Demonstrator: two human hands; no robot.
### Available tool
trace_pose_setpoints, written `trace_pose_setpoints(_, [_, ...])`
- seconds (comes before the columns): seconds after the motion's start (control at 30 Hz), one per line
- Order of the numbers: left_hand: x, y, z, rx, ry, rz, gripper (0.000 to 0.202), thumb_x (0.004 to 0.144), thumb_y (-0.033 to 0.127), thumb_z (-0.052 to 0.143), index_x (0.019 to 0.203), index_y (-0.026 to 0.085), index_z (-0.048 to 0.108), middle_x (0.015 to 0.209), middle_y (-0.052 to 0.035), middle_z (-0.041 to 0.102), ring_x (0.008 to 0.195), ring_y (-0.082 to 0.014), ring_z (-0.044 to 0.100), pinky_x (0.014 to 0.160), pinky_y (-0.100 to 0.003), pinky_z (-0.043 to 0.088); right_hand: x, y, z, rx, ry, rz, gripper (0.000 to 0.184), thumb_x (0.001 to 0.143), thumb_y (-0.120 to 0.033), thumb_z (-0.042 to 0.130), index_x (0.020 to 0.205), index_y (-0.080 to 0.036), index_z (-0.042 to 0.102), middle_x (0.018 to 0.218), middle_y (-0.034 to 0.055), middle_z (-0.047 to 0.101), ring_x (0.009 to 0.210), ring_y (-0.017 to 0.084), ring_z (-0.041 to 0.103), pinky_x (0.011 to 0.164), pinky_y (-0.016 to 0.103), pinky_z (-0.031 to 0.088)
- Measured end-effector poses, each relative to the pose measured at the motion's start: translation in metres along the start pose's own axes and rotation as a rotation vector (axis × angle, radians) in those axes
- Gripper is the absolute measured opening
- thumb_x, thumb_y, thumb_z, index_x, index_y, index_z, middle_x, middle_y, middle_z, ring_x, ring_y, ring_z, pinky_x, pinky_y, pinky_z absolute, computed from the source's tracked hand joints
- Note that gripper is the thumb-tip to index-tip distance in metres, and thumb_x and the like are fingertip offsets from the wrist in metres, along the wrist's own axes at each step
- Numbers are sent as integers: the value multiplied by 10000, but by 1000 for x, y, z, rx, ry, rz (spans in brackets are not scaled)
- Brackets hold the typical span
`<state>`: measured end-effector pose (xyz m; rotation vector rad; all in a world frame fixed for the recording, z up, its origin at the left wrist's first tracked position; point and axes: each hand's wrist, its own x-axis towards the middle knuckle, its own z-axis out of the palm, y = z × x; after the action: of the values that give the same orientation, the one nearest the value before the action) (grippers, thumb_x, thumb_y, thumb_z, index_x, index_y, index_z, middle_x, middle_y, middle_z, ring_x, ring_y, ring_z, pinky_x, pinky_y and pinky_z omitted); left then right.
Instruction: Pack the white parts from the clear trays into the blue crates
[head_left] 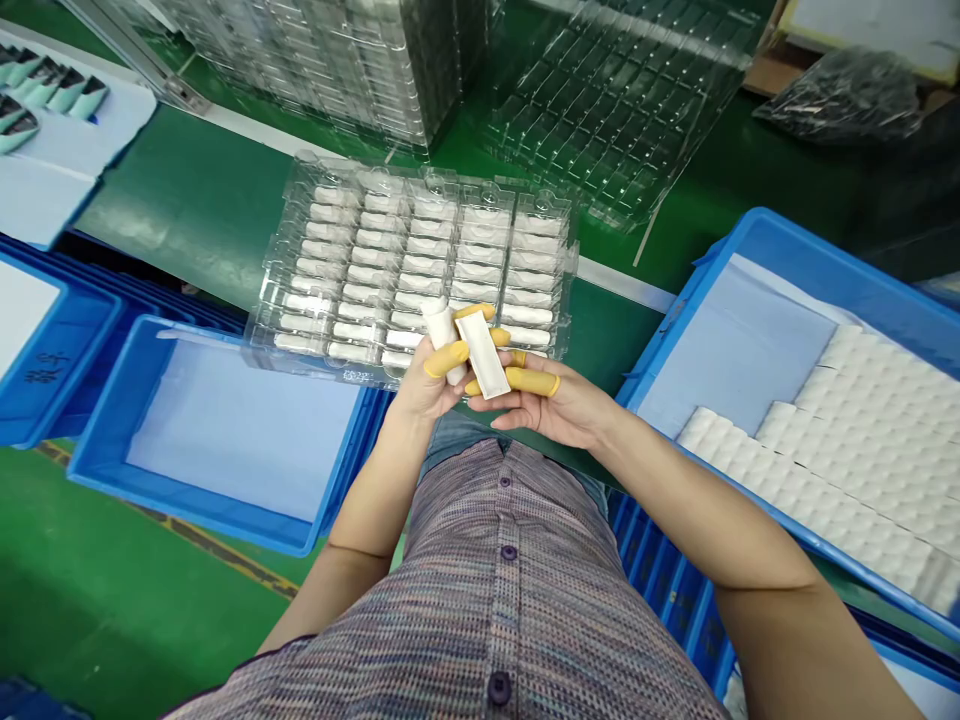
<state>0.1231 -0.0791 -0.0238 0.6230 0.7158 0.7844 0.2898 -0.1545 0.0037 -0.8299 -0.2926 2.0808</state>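
My left hand (pixel 425 378), with yellow finger cots, pinches a small white cylindrical piece (pixel 442 335) and holds it upright. My right hand (pixel 541 398), also in yellow cots, holds a flat white rectangular piece (pixel 482 352) between its fingertips. Both hands meet just in front of a clear plastic blister tray (pixel 420 270) whose rows of pockets hold several white pieces. The tray rests on the green table edge (pixel 187 200) and partly overhangs a blue bin.
An empty blue bin (pixel 217 430) with pale liner sits at left. A blue bin (pixel 817 400) at right holds several rows of white pieces. Stacked filled trays (pixel 337 60) and an empty clear tray (pixel 622 100) lie farther back. Another blue bin (pixel 45 370) is far left.
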Motion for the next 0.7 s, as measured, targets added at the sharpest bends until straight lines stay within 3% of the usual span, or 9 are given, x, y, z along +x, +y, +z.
trace_pose_setpoints(0.23, [-1, 0, 2, -3, -23, -22, 718, 537, 430, 976, 1170, 215, 713, 823, -43, 763, 549, -140, 634, 341, -189, 339, 3, 8, -2, 9, -36, 15, 358, 825, -291, 865, 1083, -200, 633, 1025, 60, 822, 929, 189, 813, 703, 224, 666])
trace_pose_setpoints(0.37, [5, 0, 1, -61, 23, 81, 641, 560, 461, 997, 1090, 214, 736, 961, -55, 769, 660, -127, 672, 359, -159, 365, 7, -5, -19, -224, 40, -101, 412, 776, -405, 866, 1063, -220, 636, 952, 39, 794, 866, 185, 787, 636, 227, 621])
trace_pose_setpoints(0.43, [11, 1, -3, -135, 86, 114, 552, 618, 500, 973, 1023, 203, 742, 923, -40, 750, 654, -101, 650, 371, -138, 376, 11, -27, -36, -544, 208, -310, 387, 761, -410, 843, 1035, -226, 642, 960, 36, 774, 881, 202, 758, 660, 269, 602])
trace_pose_setpoints(0.53, [19, 2, -10, -219, 180, 100, 362, 757, 444, 903, 915, 175, 719, 799, -9, 696, 567, -65, 577, 373, -127, 369, 19, -73, -63, -1255, 558, -617, 295, 765, -325, 780, 1015, -213, 671, 1034, 63, 758, 974, 261, 703, 767, 352, 559])
trace_pose_setpoints(0.6, [20, 2, -11, -230, 216, 90, 273, 847, 388, 839, 895, 159, 699, 785, -11, 679, 553, -59, 559, 385, -128, 378, 26, -97, -74, -1734, 641, -589, 245, 785, -255, 722, 1022, -198, 698, 1036, 87, 758, 1022, 299, 674, 803, 375, 509])
trace_pose_setpoints(0.7, [18, 1, -12, -241, 224, 105, 265, 877, 381, 820, 914, 153, 690, 825, -28, 691, 603, -70, 595, 439, -136, 438, 39, -113, -76, -2204, 458, -373, 243, 797, -169, 657, 1032, -187, 715, 997, 102, 763, 1040, 310, 657, 769, 350, 436])
